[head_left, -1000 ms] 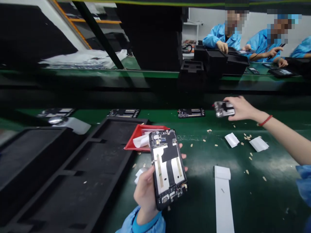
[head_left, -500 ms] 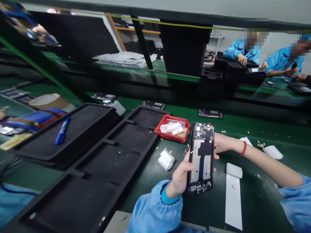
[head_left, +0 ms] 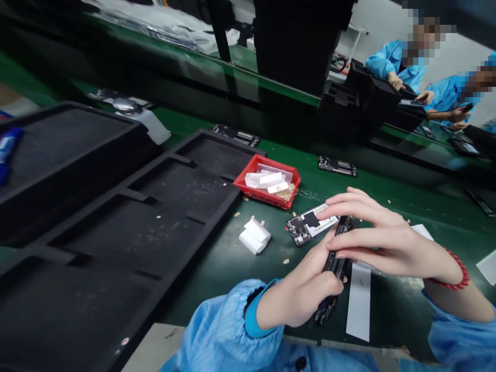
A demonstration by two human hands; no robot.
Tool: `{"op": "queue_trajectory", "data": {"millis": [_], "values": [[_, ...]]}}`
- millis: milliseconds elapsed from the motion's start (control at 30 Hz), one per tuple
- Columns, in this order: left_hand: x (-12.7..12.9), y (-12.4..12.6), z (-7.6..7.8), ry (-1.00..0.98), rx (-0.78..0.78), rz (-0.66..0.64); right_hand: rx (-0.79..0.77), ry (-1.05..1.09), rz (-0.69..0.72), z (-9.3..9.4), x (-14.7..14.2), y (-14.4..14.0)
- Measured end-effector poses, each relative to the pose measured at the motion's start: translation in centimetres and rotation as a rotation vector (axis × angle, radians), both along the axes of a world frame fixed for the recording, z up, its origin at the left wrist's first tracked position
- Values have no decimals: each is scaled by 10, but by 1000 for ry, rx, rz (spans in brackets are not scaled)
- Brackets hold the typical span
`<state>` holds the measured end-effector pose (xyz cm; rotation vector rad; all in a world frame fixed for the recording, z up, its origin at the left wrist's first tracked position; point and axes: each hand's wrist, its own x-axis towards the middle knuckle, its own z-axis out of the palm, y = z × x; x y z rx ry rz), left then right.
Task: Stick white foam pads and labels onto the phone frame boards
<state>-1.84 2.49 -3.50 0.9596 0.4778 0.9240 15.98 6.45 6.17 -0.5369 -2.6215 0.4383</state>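
My left hand (head_left: 304, 292) grips a black phone frame (head_left: 334, 264), which is turned edge-on toward me above the green belt. My right hand (head_left: 377, 240), with a red bead bracelet on its wrist, closes its fingers over the upper end of the same frame. Just beyond my fingers, a second phone frame (head_left: 308, 226) with a white and black inner plate lies flat on the belt, touched by neither hand.
A red tray (head_left: 248, 188) of white scraps sits behind, with a folded white paper (head_left: 254, 235) beside it and a white strip (head_left: 358, 302) under my hands. Black foam trays (head_left: 155, 217) fill the left. More frames (head_left: 337, 166) lie further back. Co-workers in blue (head_left: 391, 64) sit at the far right.
My right hand came back from its far reach, the grey frame it carried now lies on the belt, and the hand joined my left on the held frame, which turned edge-on.
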Motion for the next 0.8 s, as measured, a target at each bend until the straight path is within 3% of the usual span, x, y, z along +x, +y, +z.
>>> {"op": "queue_trajectory", "data": {"millis": [300,500,800], "values": [[-1,5,17,-51,23,19,-25,-104,11,7,6,3],[-1,8,23,19,74,-123,-92,-43,18,0,11,8],[1,6,20,-47,-139,-226,-102,-46,13,-6,15,9]]}}
